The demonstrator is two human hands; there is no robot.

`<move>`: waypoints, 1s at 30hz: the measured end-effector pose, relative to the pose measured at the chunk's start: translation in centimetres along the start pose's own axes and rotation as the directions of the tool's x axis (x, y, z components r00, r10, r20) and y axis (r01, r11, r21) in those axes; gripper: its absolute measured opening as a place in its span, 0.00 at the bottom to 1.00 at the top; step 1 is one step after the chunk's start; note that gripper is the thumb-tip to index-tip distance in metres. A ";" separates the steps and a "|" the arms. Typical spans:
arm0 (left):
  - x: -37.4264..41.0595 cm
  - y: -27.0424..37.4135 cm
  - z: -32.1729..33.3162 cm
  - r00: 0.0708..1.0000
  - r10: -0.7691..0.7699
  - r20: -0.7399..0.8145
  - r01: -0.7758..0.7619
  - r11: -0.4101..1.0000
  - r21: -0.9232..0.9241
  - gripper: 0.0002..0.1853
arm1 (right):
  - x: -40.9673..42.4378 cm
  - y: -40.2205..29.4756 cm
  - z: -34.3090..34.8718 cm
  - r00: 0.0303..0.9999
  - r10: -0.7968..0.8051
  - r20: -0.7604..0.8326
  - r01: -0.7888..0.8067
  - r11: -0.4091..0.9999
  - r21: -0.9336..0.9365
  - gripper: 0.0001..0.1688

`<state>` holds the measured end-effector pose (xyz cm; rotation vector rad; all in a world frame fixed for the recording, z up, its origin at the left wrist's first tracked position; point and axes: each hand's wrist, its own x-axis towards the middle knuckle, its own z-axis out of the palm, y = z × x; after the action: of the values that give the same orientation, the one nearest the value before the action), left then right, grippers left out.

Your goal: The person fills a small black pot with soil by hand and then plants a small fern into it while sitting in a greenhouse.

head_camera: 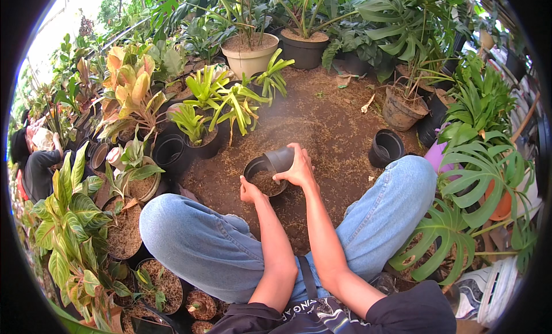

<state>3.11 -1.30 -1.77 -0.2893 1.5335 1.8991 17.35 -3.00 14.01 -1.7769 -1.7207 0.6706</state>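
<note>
A black plastic nursery pot [255,165] rests on the ground before me, with loose brown growing medium [265,182] inside. My left hand [250,190] grips its near left rim between thumb and fingers. Above its right side, a smaller dark pot [279,158] lies tipped over, its mouth toward the larger pot. My right hand [299,165] is wrapped around this smaller pot from the right, thumb low and fingers over the top. The smaller pot's inside is hidden from me.
An empty black pot [386,147] stands by my right knee. Bright green bromeliads [211,92] and another black pot [168,149] are at the left. A beige pot [250,58] stands farther back. Monstera leaves [483,183] crowd the right. Another person [41,168] sits far left.
</note>
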 end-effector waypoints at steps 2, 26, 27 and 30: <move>0.3 -0.1 -0.3 1.000 0.013 -0.020 -0.013 1.000 0.024 0.22 | -0.3 -0.4 -0.1 0.996 0.033 -0.080 -0.036 0.999 -0.036 0.63; -0.2 0.2 0.1 1.000 0.017 -0.026 -0.016 1.000 0.025 0.23 | -1.4 10.5 9.1 0.828 0.549 -0.116 -0.511 0.823 0.247 0.62; -0.5 0.1 0.1 0.999 0.024 -0.039 -0.022 0.999 0.046 0.23 | -1.3 10.6 9.0 0.824 0.554 -0.120 -0.510 0.816 0.273 0.62; -0.4 0.3 -0.1 0.999 0.034 -0.043 -0.031 0.998 0.055 0.23 | -1.3 10.5 8.7 0.823 0.563 -0.077 -0.503 0.786 0.360 0.62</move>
<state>3.16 -1.58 -1.32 -0.2852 1.6257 1.8836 18.63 -3.86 0.42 -2.0148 -0.9006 0.9314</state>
